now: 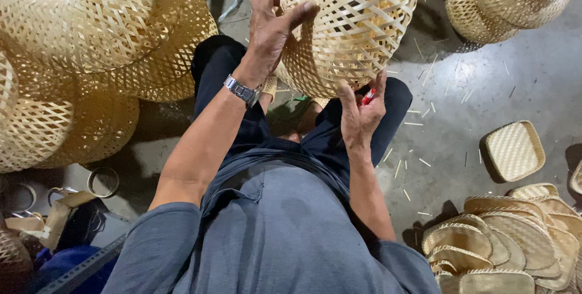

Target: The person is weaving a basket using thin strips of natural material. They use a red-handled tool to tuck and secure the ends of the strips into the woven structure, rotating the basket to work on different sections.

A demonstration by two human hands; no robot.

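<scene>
While seated over grey concrete floor (485,100), person steadies round pale woven bamboo basket (357,21) above knees: left hand (273,27) clamped on rim, right hand (362,115) closed round small red tool (368,96), touching basket's underside. Step looks like trimming or finishing weave; next move calls for firm rim grip and careful tool placement.

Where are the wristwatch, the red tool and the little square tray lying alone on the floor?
wristwatch (242,91), head view, on its metal band at the left wrist.
red tool (368,97), head view, on its red body in the right hand.
square woven tray (514,150), head view, on its woven middle.
</scene>
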